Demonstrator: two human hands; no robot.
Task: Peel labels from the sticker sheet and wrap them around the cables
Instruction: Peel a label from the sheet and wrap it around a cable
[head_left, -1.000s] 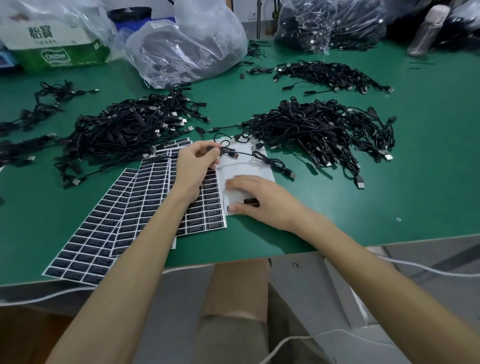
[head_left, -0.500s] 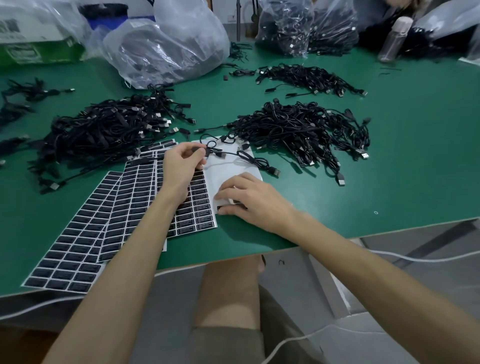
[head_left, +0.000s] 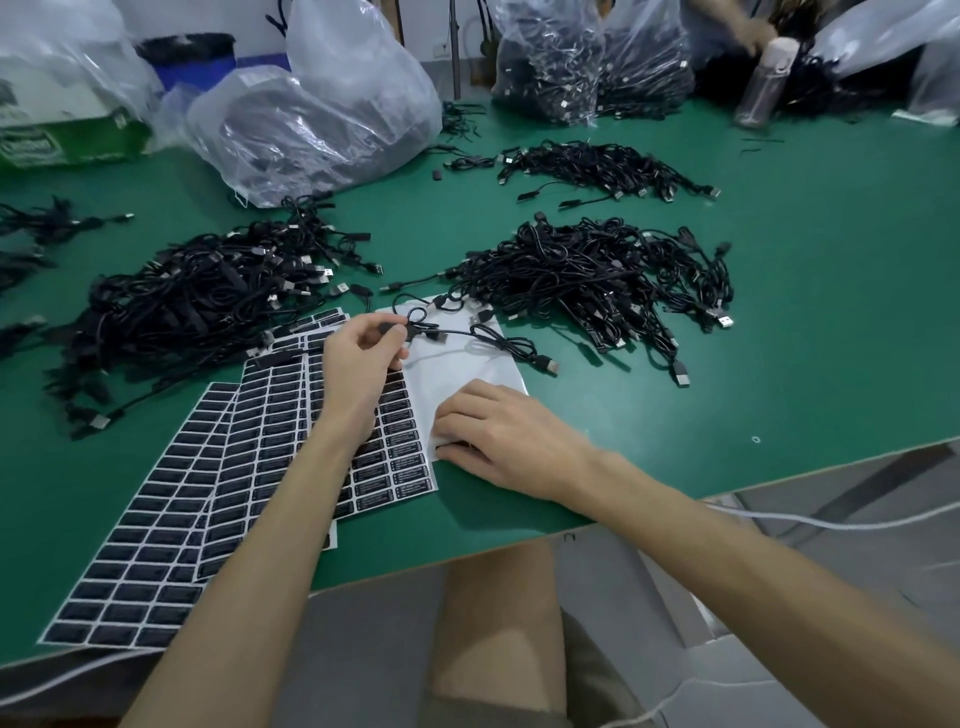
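**One hand on the sheet, one on the cable**

Nearest us, our right hand (head_left: 498, 436) lies on the sticker sheet (head_left: 410, 457), at its near right part, where the backing is already bare and white. Its fingers are bent, with the tips down at the sheet's near edge. We judge that it is working a label loose. The fingers hide any label, though, so we cannot tell whether the hand pinches one or only presses. Its weight also pins the sheet flat, which a clean peel needs.

Over the sheet's far left part, our left hand (head_left: 363, 358) pinches a black cable (head_left: 498, 345) between thumb and fingers, close to its small loop. The rest of the cable trails across the sheet's far right part, and its plug lies just past the sheet's right edge. Held there, the cable is a short reach from the peeling hand.

More sheets (head_left: 171, 525) fan out from under the sticker sheet to its left, full of black labels and ready to use next.

Beyond the sheet's far edge, two heaps sit on the green desk (head_left: 727, 405): the left pile (head_left: 197, 306) and the right pile (head_left: 597, 275). One may be stock and the other finished work, but we cannot tell which. Farther behind the sheet lie a smaller pile (head_left: 597, 166), clear plastic bags (head_left: 322, 119) and a bottle (head_left: 763, 83).
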